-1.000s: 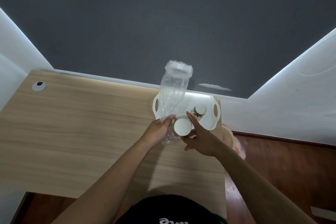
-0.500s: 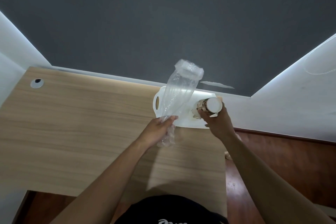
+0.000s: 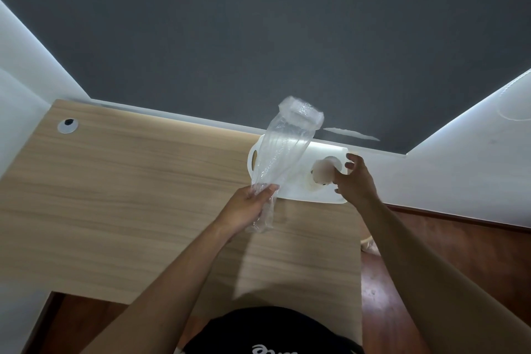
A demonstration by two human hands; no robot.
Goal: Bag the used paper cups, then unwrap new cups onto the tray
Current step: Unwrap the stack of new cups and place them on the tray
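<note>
My left hand (image 3: 247, 207) grips the lower end of a clear plastic sleeve (image 3: 283, 149), which stands up empty over the left part of the white tray (image 3: 324, 149). The tray lies at the desk's far right corner. A white paper cup (image 3: 324, 171) sits on the tray, blurred. My right hand (image 3: 355, 181) is at the cup's right side, thumb and fingers spread around it. Whether the fingers still touch the cup is unclear.
The wooden desk (image 3: 129, 195) spreads to the left, with a round cable grommet (image 3: 67, 125) at its far left corner. A dark wall stands behind it. A bin with a bag (image 3: 369, 243) shows just past the desk's right edge, over a wooden floor.
My right hand carried the white cup from in front of the tray onto its right part and has opened around it. The left hand kept hold of the sleeve.
</note>
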